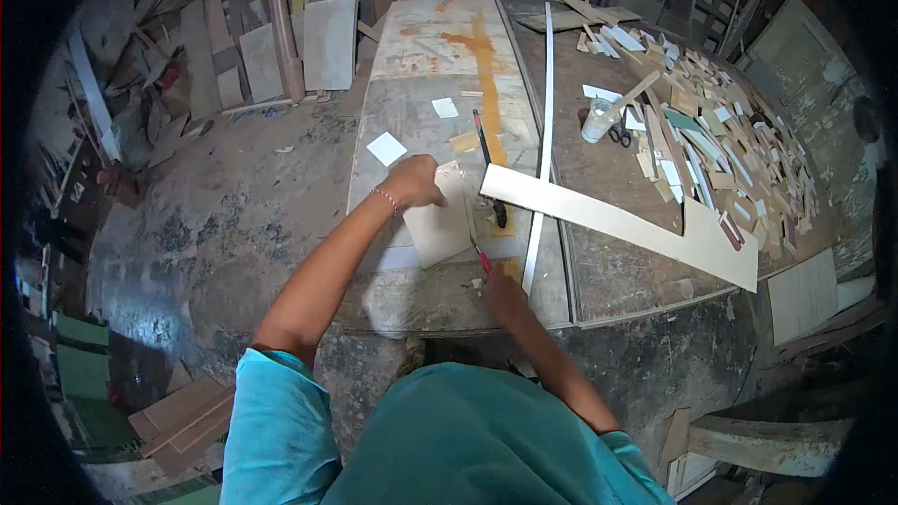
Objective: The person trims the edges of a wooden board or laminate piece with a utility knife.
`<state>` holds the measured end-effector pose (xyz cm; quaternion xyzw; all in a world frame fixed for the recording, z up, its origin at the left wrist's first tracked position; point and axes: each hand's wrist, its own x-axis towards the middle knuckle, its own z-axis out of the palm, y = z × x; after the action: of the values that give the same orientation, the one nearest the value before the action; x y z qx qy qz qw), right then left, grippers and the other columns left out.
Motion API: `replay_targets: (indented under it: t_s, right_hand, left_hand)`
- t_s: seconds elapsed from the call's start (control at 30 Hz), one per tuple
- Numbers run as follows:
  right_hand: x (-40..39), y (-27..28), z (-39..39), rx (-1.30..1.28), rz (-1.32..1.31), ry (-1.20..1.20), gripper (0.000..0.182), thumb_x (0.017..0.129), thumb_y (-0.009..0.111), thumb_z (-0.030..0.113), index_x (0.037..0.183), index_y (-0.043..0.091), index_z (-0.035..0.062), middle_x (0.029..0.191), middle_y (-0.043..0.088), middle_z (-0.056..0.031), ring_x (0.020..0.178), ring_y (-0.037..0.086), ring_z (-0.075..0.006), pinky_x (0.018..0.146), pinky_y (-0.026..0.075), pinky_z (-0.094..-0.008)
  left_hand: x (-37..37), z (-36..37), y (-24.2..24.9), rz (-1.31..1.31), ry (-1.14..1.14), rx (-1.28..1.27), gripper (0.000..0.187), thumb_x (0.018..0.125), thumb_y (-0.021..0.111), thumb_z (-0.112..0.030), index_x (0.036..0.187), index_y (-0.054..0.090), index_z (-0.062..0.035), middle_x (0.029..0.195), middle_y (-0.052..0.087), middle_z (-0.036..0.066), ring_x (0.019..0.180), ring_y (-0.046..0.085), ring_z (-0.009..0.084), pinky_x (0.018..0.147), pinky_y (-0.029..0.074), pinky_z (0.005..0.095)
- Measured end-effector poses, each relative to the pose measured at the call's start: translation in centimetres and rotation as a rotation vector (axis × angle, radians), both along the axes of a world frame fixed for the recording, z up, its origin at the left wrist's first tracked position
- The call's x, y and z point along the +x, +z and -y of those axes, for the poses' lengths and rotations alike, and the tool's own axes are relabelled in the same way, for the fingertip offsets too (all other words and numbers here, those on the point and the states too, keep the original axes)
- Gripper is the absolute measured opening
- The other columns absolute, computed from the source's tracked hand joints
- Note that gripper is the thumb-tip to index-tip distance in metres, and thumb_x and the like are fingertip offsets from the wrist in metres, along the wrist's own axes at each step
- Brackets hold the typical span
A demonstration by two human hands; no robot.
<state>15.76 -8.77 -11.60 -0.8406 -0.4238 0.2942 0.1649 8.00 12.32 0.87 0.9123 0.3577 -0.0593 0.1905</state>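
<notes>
My left hand [412,182] presses on the upper left part of a pale rectangular sheet [437,229] lying on the worktable [379,304]. Its fingers are bent over the sheet's edge, with nothing seen gripped in them. My right hand [506,297] is closed around the red handle of a thin tool [484,262], whose narrow end points up along the sheet's right edge. Right of the sheet lies a dark, long-handled tool [483,136]. A long pale L-shaped board [617,223] crosses a narrow white strip [546,103].
Many small offcuts [720,145] are heaped on the right of the table. Near them stand a plastic cup [595,120] and black scissors [620,135]. Two small white pieces [386,149] lie beyond my left hand. Boards [329,42] lean at the back left.
</notes>
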Motion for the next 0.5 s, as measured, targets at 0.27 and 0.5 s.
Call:
replay_targets:
  t_s: [0.27, 0.5]
  right_hand:
    - [1.3, 1.9, -1.3, 0.017, 0.010, 0.090, 0.034, 0.082, 0.038, 0.023, 0.094, 0.042, -0.0084, 0.085, 0.055, -0.0287, 0.083, 0.054, -0.0410, 0.075, 0.042, -0.0466]
    - [-0.1, -0.9, -1.0, 0.019, 0.078, -0.021, 0.035, 0.081, 0.042, 0.023, 0.097, 0.037, -0.0074, 0.080, 0.056, -0.0267, 0.076, 0.055, -0.0406, 0.068, 0.043, -0.0477]
  left_hand:
    - [1.4, 5.6, -0.1, 0.149, -0.338, 0.422, 0.021, 0.056, 0.065, -0.018, 0.066, 0.058, -0.0013, 0.069, 0.058, 0.017, 0.071, 0.059, 0.0304, 0.065, 0.047, 0.0386]
    - [1.8, 0.7, 0.6, 0.029, -0.157, 0.170, 0.017, 0.057, 0.060, -0.012, 0.069, 0.059, 0.0002, 0.074, 0.060, 0.018, 0.073, 0.060, 0.0307, 0.064, 0.048, 0.0367]
